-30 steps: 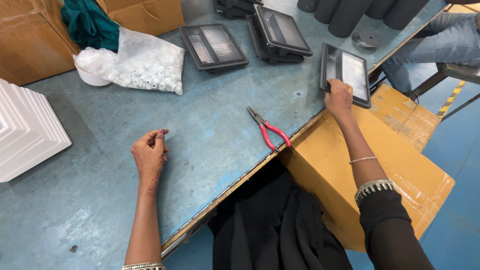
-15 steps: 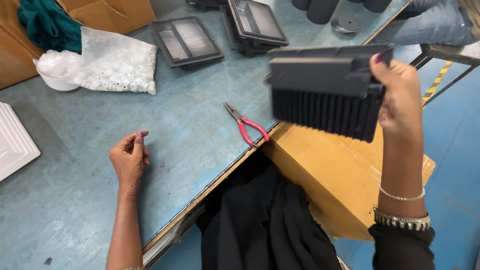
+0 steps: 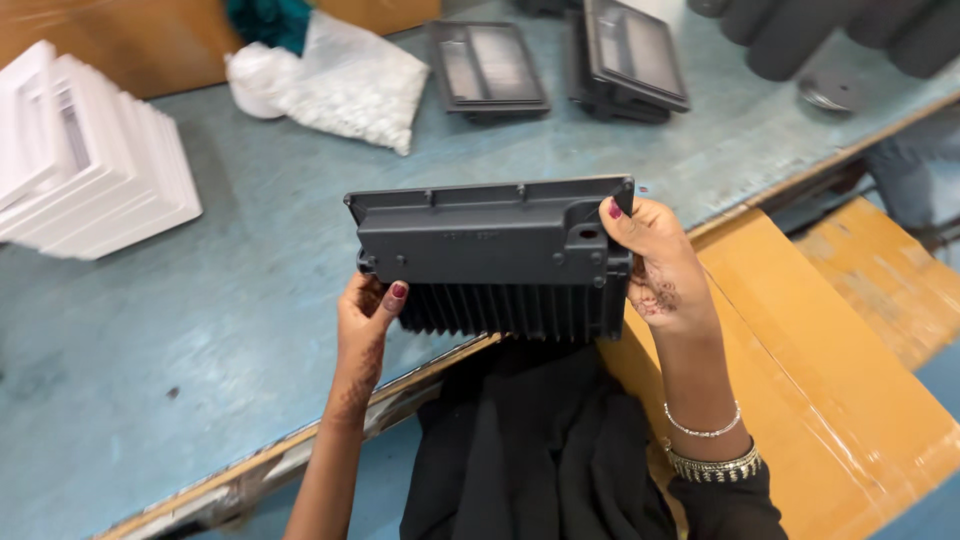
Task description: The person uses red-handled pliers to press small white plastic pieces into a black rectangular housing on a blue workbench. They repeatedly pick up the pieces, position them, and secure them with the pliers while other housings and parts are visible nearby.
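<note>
Both hands hold a dark grey finned housing (image 3: 490, 255) up over the near edge of the blue desk (image 3: 200, 330). The left hand (image 3: 365, 315) grips its lower left corner, thumb on the fins; the right hand (image 3: 655, 260) clasps its right end, thumb on the upper corner. Farther back on the desk lie two similar housings (image 3: 487, 70), a white bag (image 3: 350, 85) and stacked white frames (image 3: 90, 160).

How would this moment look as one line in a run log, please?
left hand: grips finned housing | right hand: grips it | housing: lifted above table edge | fins: down
</note>
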